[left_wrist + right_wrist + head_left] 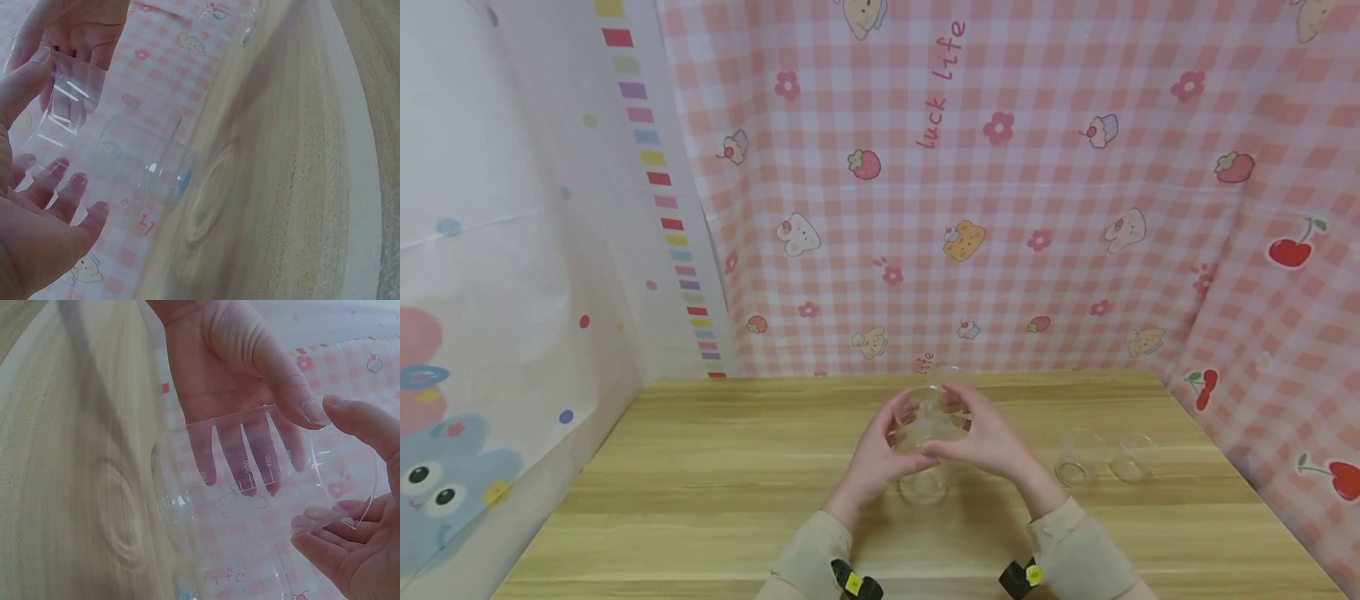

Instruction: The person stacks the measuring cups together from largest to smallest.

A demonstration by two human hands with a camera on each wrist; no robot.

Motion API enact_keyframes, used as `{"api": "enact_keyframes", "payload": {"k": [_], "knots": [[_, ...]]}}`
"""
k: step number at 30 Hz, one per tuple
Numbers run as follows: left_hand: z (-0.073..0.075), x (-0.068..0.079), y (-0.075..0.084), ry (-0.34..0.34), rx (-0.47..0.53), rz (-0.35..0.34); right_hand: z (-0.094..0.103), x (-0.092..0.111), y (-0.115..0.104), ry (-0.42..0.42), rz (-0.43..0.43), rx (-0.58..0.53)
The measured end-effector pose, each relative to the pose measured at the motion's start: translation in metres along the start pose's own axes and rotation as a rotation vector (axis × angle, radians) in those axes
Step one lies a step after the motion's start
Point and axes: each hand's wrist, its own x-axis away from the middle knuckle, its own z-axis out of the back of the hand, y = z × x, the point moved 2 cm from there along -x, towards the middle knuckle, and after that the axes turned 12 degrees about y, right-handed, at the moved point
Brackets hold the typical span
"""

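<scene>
A pink-and-white checked cloth backdrop (1060,187), printed with flowers, strawberries and cartoon animals, fills the upper middle of the head view and its right side. A white cloth with coloured dots (527,275) covers the left edge. The pale wood-grain tabletop (715,467) spreads across the lower part of the frame. From the bottom edge come two beige sleeves (812,554). The left hand (880,446) and right hand (988,437) meet at lower centre, wrapped round opposite sides of one clear cylindrical beaker with white graduation marks (247,506), their thumb tips together at the near side. The beaker is upright there; whether its base touches the tabletop cannot be told. Just behind it stands a second clear vessel (137,165), mostly hidden in the head view. Two smaller clear round cups (1135,458) stand side by side at lower right, apart from the hands.
</scene>
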Motion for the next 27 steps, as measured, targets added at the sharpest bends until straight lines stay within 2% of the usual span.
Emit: {"api": "enact_keyframes", "payload": {"k": [7, 14, 17, 20, 21, 24, 27], "knots": [[0.004, 0.000, -0.002, 0.017, -0.001, 0.006, -0.008, -0.001, 0.003, 0.004, 0.004, 0.000], [0.007, 0.001, -0.007, 0.014, -0.054, 0.032, -0.014, -0.001, 0.010, -0.006, -0.005, -0.003], [0.008, 0.004, 0.009, 0.013, -0.063, 0.041, -0.016, -0.001, 0.011, -0.012, -0.019, -0.029], [0.009, 0.005, 0.011, 0.012, -0.073, 0.048, -0.018, -0.001, 0.012, -0.016, -0.021, -0.050], [0.010, 0.005, 0.010, 0.010, -0.074, 0.050, -0.018, -0.001, 0.012, -0.017, -0.023, -0.055], [0.011, 0.001, -0.008, 0.010, -0.071, 0.047, -0.020, 0.000, 0.013, -0.017, -0.021, -0.066], [0.012, 0.000, -0.012, 0.006, -0.069, 0.049, -0.021, 0.000, 0.016, -0.019, -0.020, -0.070]]}}
